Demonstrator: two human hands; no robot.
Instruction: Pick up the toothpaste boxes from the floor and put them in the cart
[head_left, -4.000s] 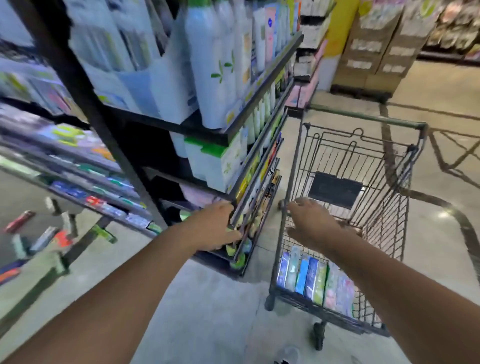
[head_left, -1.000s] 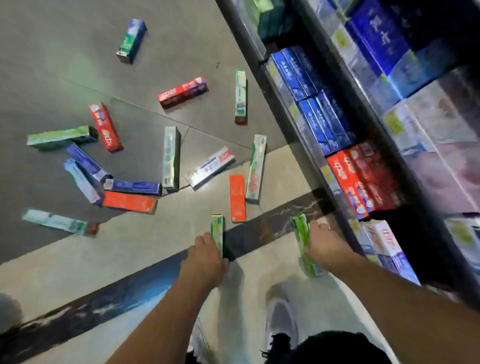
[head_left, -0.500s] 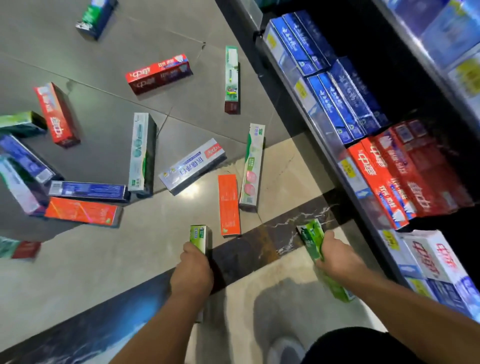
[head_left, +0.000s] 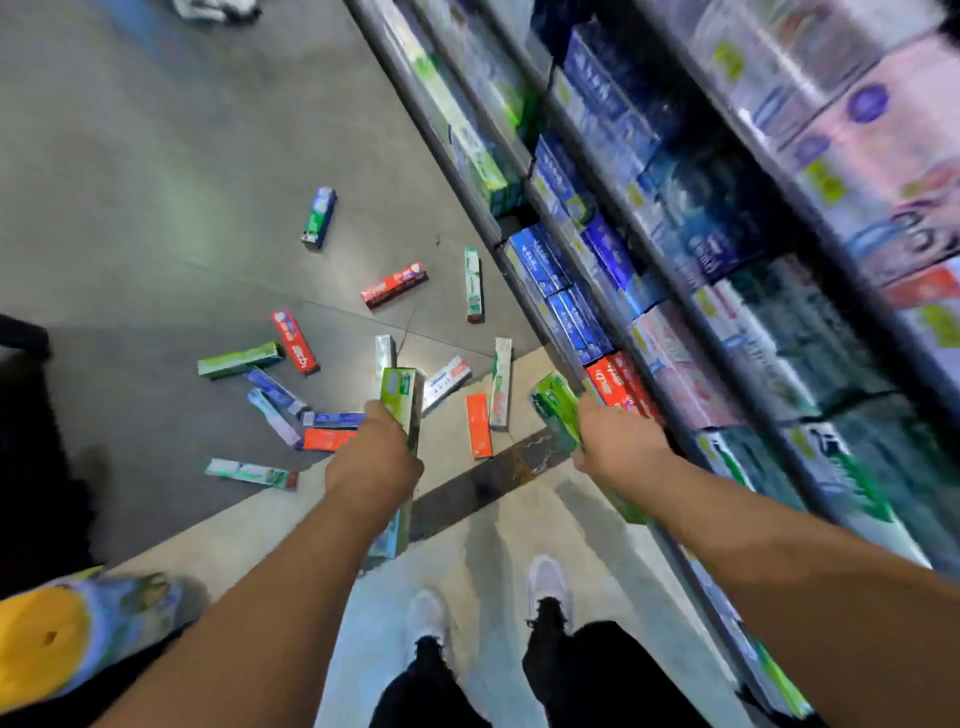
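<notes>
My left hand (head_left: 373, 461) grips a green and white toothpaste box (head_left: 400, 395), held upright well above the floor. In my right hand (head_left: 618, 447) is a second green toothpaste box (head_left: 558, 405), tilted, its far end sticking out past my fingers. Several more toothpaste boxes lie scattered on the grey floor ahead: an orange one (head_left: 479, 425), a red one (head_left: 395, 285), a green one (head_left: 240, 359) and a blue-green one (head_left: 319, 216). The cart is out of view.
Shelves (head_left: 613, 270) packed with blue, red and pale boxes run along the right side, close to my right arm. My feet in white shoes (head_left: 545, 582) stand on a pale floor strip. A yellow and blue package (head_left: 78, 634) sits at the lower left.
Both hands have risen from the floor with a green box in each. The view has pulled up and back, so the scattered boxes look smaller and my feet show.
</notes>
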